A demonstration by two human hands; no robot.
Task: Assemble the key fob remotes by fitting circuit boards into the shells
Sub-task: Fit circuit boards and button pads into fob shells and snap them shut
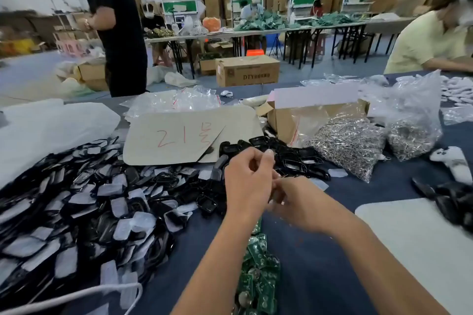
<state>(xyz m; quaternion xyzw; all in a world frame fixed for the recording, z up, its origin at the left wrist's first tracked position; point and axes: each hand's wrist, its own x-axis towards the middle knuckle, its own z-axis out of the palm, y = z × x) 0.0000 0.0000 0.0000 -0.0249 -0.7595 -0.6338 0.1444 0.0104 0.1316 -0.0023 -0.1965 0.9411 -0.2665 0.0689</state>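
My left hand (245, 181) and my right hand (302, 202) meet above the blue table, fingers pinched together on a small part that the fingers hide; I cannot tell what it is. A heap of green circuit boards (258, 263) lies on the table below my forearms. A wide pile of black fob shells with clear button pads (89, 199) covers the table to the left. More empty black shells (294, 156) lie just beyond my hands.
A cardboard sheet with red writing (184, 135) lies behind the shells. Bags of small metal rings (353, 146) and an open carton (281, 120) sit to the right. A white sheet (422, 250) and dark shells (455, 199) are at the right. A seated person (430, 43) works across the table; another (115, 20) stands on the left.
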